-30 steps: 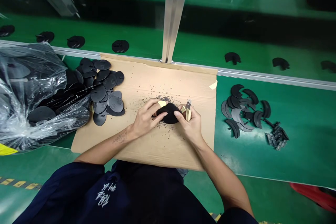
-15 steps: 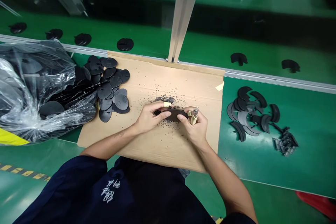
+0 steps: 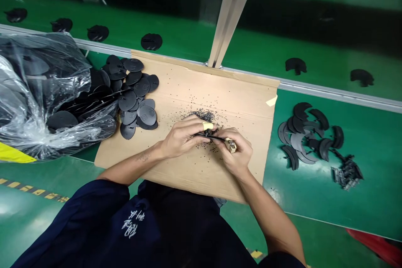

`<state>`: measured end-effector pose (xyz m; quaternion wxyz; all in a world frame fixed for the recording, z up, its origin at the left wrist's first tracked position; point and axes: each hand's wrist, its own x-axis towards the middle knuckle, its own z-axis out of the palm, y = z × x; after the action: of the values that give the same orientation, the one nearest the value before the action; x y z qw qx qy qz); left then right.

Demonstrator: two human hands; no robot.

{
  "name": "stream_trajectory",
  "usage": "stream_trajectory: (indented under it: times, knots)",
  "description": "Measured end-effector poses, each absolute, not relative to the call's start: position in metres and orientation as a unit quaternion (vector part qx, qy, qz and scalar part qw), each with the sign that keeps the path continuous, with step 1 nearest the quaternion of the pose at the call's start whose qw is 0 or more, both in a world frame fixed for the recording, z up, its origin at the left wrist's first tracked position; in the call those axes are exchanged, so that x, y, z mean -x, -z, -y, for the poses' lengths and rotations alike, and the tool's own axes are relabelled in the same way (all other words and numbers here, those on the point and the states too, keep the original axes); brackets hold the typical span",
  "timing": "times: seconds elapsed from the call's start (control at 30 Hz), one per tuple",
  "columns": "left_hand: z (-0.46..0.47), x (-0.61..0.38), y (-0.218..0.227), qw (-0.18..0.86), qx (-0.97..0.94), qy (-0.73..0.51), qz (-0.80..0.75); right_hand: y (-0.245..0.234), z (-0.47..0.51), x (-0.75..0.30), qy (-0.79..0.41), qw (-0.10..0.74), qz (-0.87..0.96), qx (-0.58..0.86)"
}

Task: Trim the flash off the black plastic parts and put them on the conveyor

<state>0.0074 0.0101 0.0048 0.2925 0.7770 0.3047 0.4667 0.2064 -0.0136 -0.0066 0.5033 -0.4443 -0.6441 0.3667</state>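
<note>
A flat black disc with a matte, plastic-looking surface [image 3: 216, 137] has just been tipped: half a second ago its broad face showed to the camera, and now it stands almost edge-on, a thin dark line between the two hands. That suggests the piece is being turned in the grip rather than put down, as both hands keep their places at its ends.

The left hand [image 3: 182, 136], a strip of pale yellow tape [image 3: 207, 126] round one finger, pinches the disc's left end between thumb and fingers. The right hand [image 3: 237, 150] is curled round a small pale-yellow-and-metal tool [image 3: 230, 145], with its thumb and fingertips also at the disc's right end; the tool's tip cannot be made out.

The disc is held above a creased tan cardboard sheet [image 3: 251, 104], where fine black crumbs [image 3: 204, 114] are scattered most thickly just beyond the fingers. To the left, smooth, rounded black discs [image 3: 147, 115] overlap beside a glossy, crinkled clear plastic bag [image 3: 19, 121]. To the right, crescent-shaped black pieces [image 3: 298, 142] and narrow dark bars [image 3: 347, 173] lie on the shiny green bench [image 3: 304, 194].
</note>
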Motion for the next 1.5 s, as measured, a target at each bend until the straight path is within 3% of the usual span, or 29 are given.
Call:
stream_trajectory:
  times: [0.27,1.5]
  knots:
    - [-0.0092,-0.0064,-0.0079,0.228,-0.789,-0.486,-0.298,0.0091,0.0134,-0.2052,-0.359,0.499,0.666,0.423]
    - [-0.0040,-0.0071,-0.0082,0.225,-0.780,-0.504,-0.294,0.0035,0.0109,-0.2073,-0.350,0.485,0.696,0.397]
